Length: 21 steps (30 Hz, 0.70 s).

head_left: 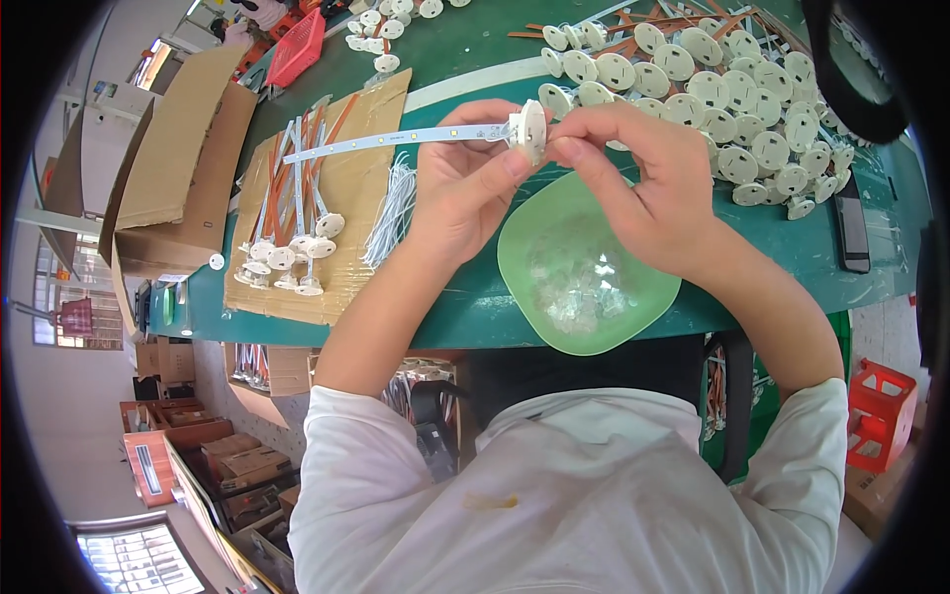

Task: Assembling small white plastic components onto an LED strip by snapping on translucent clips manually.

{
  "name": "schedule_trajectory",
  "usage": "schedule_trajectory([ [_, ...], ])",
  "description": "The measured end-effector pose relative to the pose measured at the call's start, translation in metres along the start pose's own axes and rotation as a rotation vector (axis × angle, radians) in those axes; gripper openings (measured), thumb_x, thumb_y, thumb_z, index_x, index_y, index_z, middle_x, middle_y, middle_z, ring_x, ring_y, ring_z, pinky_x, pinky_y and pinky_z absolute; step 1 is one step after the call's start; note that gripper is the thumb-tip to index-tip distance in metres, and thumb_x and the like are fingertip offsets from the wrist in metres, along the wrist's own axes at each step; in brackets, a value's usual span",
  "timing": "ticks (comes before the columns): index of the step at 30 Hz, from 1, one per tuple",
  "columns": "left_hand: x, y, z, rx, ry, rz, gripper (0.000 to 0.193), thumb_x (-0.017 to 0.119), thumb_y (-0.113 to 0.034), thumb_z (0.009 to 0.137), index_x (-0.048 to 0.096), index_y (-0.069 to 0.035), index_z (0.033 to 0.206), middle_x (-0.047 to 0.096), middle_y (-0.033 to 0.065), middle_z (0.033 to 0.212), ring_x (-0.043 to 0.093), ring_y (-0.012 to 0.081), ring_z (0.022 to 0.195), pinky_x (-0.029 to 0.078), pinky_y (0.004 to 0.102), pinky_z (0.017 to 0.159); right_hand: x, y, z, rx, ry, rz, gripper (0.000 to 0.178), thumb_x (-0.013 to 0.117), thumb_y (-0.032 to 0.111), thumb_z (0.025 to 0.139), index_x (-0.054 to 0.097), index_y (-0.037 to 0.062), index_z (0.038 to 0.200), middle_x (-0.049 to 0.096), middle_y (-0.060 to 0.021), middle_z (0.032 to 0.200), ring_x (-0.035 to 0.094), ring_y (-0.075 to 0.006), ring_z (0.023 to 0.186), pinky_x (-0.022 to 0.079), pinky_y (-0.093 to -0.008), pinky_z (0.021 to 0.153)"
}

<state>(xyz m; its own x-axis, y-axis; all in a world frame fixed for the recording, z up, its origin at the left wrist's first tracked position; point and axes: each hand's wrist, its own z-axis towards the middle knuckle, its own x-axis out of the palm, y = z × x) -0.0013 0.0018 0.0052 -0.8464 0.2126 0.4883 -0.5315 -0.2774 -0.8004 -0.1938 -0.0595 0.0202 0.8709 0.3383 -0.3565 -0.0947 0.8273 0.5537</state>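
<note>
Open cardboard box (178, 183) at 10 o'clock, red basket (296, 49) at 11. Dark phone (851, 228) lies on green surface (457, 309) just before 3. Red plastic stool (883, 402) between 3 and 4, barred window (139, 560) near 8.

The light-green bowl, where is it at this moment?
In the head view, the light-green bowl sits right of centre at the near edge of the green table, partly hidden by the right hand.

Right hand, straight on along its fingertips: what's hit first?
Most likely the white disc in the left hand; the right hand looks against or very near it, depth unclear.
</note>
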Motion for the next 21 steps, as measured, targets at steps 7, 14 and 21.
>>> schedule_trajectory([
  [7,0.0037,0.0082,-0.0049,-0.06,-0.044,-0.033,0.035,0.074,0.001,0.086,0.057,0.0,0.117,0.068,0.0179,0.114,0.067,0.0253,0.106,0.054,0.0416,0.097,0.0056,-0.0019,-0.0025,-0.045,-0.133,0.017,0.009,0.067,-0.002,0.09,0.068,-0.003,0.098,0.072,-0.0092,0.084,0.068,-0.0143,0.073,0.053,-0.0251,0.068],
  [14,0.0026,0.0105,-0.0056,-0.02,-0.019,-0.068,0.027,0.076,-0.003,0.086,0.059,-0.002,0.107,0.068,0.0169,0.115,0.067,0.0223,0.105,0.055,0.0377,0.092,0.0069,0.0015,-0.004,-0.004,-0.117,0.04,0.006,0.069,0.002,0.089,0.069,-0.0024,0.094,0.07,-0.0082,0.079,0.066,-0.0135,0.067,0.051,-0.0248,0.063],
  [21,-0.0017,0.0063,-0.0043,-0.015,-0.058,-0.094,0.029,0.078,-0.007,0.086,0.059,-0.003,0.108,0.067,0.0185,0.117,0.069,0.0259,0.105,0.056,0.0371,0.092,0.0051,0.002,-0.0025,0.018,-0.088,0.02,0.005,0.07,0.003,0.088,0.07,-0.0012,0.091,0.068,-0.0072,0.076,0.062,-0.0132,0.062,0.048,-0.0253,0.059],
])
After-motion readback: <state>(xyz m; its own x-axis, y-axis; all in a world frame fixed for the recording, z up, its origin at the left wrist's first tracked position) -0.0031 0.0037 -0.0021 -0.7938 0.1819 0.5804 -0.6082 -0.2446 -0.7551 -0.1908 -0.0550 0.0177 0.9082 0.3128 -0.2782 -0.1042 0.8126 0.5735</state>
